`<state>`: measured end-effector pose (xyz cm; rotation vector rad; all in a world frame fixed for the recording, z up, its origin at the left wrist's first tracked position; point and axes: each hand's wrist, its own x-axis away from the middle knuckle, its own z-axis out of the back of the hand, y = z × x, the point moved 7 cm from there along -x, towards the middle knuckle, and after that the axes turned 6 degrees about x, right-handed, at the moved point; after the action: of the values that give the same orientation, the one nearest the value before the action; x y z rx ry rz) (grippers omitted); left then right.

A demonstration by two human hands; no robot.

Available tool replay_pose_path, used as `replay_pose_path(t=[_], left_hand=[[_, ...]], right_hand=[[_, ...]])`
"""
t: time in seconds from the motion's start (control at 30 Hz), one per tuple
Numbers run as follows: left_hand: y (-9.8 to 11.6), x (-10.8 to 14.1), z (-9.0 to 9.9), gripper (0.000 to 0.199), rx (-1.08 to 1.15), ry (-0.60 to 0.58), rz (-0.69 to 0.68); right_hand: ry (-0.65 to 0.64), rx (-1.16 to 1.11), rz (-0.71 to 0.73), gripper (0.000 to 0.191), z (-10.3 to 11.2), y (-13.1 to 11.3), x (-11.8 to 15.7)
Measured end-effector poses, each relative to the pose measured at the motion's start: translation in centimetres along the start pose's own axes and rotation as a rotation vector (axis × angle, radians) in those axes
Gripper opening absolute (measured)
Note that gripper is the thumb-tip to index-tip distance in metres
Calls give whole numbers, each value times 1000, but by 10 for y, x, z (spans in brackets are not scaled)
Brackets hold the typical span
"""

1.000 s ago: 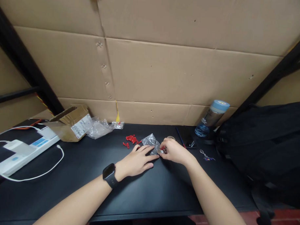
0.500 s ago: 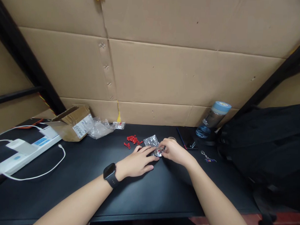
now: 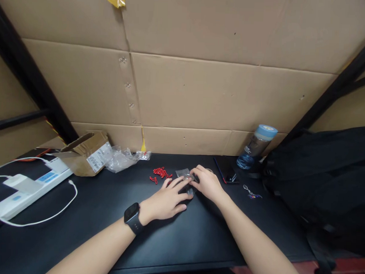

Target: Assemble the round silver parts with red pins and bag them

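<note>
A small clear plastic bag [image 3: 183, 172] lies on the black table between my hands, mostly covered by fingers. My left hand [image 3: 167, 199] rests flat over its near part, fingers spread, with a black watch on the wrist. From the right, my right hand [image 3: 208, 185] has its thumb and fingers curled together at the bag's right side. What sits inside the bag, if anything, is hidden. Just beyond my left fingers lies a loose pile of red cord loops [image 3: 161, 172].
An open cardboard box [image 3: 87, 153], crumpled clear plastic [image 3: 122, 159] and a power strip [image 3: 27, 193] with white cables occupy the left. On the right are a phone [image 3: 227, 170], a keyring charm [image 3: 252, 194], a water bottle [image 3: 255, 147] and a black backpack [image 3: 321, 178].
The shiny surface with a red spot between my hands has gone from sight, and the bag there looks flatter. Both hands stay nearly in place; the view has shifted slightly.
</note>
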<state>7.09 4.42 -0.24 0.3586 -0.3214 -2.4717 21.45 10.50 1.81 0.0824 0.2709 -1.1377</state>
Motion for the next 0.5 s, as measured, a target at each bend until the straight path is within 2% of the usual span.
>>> replay_pose_path(t=[0.17, 0.27, 0.37, 0.43, 0.5], left_hand=[[2, 0, 8, 32, 2, 36, -18], [-3, -2, 19, 31, 43, 106, 0], [-14, -4, 28, 45, 84, 220, 63], [-23, -6, 32, 47, 68, 291, 126], [-30, -8, 32, 38, 31, 332, 185]], right_hand=[[78, -47, -89, 24, -8, 5, -10], [51, -251, 51, 29, -7, 7, -10], [15, -414, 209, 21, 5, 10, -6], [12, -433, 232, 18, 12, 14, -3], [-5, -403, 231, 23, 13, 15, -2]])
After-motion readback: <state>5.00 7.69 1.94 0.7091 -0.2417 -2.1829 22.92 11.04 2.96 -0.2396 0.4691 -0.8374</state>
